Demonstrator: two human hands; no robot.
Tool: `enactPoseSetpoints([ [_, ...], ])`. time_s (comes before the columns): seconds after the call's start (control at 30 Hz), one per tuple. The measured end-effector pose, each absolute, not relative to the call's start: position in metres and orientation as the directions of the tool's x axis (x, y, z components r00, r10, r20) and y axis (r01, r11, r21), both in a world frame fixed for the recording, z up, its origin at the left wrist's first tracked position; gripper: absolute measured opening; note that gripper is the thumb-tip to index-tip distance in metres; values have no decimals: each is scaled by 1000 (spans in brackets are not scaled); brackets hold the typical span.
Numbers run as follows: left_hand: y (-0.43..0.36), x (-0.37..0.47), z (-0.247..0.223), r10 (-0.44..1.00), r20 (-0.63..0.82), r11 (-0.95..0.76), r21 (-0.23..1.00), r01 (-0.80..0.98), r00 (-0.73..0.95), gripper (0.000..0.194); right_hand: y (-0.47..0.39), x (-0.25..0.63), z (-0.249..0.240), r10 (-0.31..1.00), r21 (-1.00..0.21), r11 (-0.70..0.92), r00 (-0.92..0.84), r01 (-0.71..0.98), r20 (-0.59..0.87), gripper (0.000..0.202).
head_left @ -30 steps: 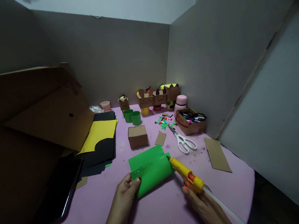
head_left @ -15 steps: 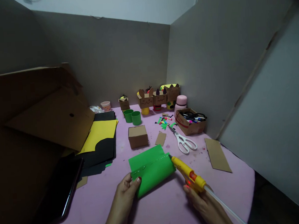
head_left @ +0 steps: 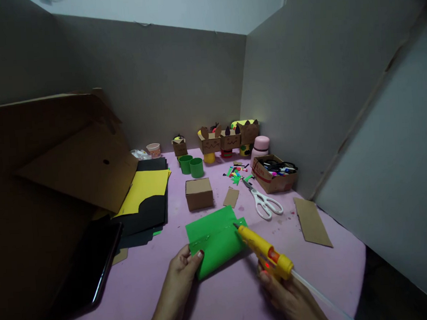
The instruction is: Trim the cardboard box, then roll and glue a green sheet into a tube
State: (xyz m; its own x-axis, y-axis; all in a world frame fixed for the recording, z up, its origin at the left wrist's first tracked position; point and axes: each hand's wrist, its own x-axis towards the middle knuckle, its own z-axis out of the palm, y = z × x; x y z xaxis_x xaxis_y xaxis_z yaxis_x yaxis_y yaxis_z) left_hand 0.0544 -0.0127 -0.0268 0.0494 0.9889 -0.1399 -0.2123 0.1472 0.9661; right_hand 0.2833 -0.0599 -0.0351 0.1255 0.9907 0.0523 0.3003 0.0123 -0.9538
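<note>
My left hand [head_left: 182, 273] pinches the left end of a green paper sheet [head_left: 221, 249], its thumb on top. The sheet is folded over, with a line of clear glue along the overlapping edge. In my right hand [head_left: 284, 291] is a yellow glue gun [head_left: 264, 246], its red light lit and a clear glue stick [head_left: 315, 291] sticking out of the back. The gun's dark nozzle is at the glue line, near the sheet's right end. Just beyond the paper stand a small cardboard box [head_left: 198, 194] and a flat cardboard piece [head_left: 231, 197].
White-handled scissors [head_left: 265, 202] lie right of centre, near paper scraps [head_left: 238, 173] and a box of pens [head_left: 275, 175]. Green paper cups [head_left: 196, 168] and cardboard animal figures [head_left: 210, 144] stand behind. Black and yellow sheets [head_left: 151, 183] and a dark phone-like device [head_left: 90, 273] are left.
The glue gun's nozzle has moved left along the edge of the green paper, away from its right corner. My left hand keeps its hold on the paper. The view has shifted slightly.
</note>
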Motion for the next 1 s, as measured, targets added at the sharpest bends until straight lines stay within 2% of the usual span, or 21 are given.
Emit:
enactPoseSetpoints([
  [0.17, -16, 57, -21, 988, -148, 154, 960, -235, 45, 36, -62, 254, -15, 996, -959, 76, -69, 273, 59, 37],
  [0.33, -17, 58, -18, 986, -156, 165, 952, -257, 55, 35, -60, 243, -14, 989, -961, 99, -132, 258, 67, 34],
  [0.57, -17, 59, -18, 985, -161, 171, 945, -279, 61, 36, -58, 242, -24, 990, -954, 87, -129, 286, 51, 29],
  [1.0, -17, 58, -22, 988, -147, 155, 957, -246, 53, 36, -57, 245, -28, 994, -945, 104, -65, 310, 88, 31],
])
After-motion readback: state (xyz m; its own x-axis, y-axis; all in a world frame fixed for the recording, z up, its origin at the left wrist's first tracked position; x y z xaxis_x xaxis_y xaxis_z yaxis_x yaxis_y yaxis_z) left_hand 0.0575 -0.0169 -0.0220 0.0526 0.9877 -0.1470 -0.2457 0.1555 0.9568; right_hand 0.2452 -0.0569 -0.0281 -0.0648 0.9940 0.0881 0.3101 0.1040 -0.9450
